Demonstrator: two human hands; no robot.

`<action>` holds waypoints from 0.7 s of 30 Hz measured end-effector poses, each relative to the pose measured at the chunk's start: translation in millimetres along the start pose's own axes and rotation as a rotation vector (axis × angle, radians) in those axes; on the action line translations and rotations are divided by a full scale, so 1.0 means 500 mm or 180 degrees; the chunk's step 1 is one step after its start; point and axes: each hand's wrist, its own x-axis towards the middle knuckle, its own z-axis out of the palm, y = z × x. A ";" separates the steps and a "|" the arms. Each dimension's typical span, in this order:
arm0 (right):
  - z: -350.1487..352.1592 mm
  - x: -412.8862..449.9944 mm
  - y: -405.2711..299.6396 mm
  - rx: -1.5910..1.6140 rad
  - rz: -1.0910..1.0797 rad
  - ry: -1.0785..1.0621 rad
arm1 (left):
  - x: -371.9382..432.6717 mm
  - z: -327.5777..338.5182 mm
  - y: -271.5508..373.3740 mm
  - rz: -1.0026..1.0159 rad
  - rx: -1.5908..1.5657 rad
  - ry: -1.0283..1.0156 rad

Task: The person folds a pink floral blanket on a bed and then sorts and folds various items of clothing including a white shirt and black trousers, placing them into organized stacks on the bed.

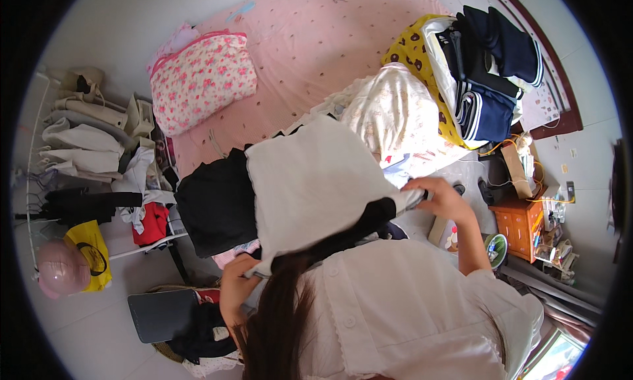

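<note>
A white garment [316, 182] is spread in front of my body, its far part resting over the bed's near edge. My left hand [238, 283] pinches its near left corner. On the other side my right hand [437, 197] grips its near right corner. A strip of black cloth [378, 214] shows beneath its near edge. Left of the white garment lies a black garment [215, 202], partly covered by it. Long hair hangs over part of the near edge.
A floral pillow [205, 83] and a pale printed cloth [395, 108] lie on the pink bed [296, 43]. Folded navy clothes [494, 83] fill a yellow bag [413, 38] at right. A clothes rack [34, 167] stands left; a wooden cabinet [517, 226] stands right.
</note>
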 end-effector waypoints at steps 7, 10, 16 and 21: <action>0.091 0.075 0.141 -0.0481 0.0579 -0.0204 | 0.081 0.079 -0.179 0.0022 0.0249 0.0136; 0.080 0.217 0.172 -0.0402 -0.0159 0.0887 | 0.202 0.048 -0.164 -0.0041 0.0241 0.1283; 0.150 0.257 0.235 -0.1340 0.0805 0.1787 | 0.296 0.122 -0.261 -0.0207 0.1074 0.2729; 0.326 0.178 0.320 0.2170 0.3169 0.0256 | 0.198 0.328 -0.370 -0.2273 -0.1120 0.2705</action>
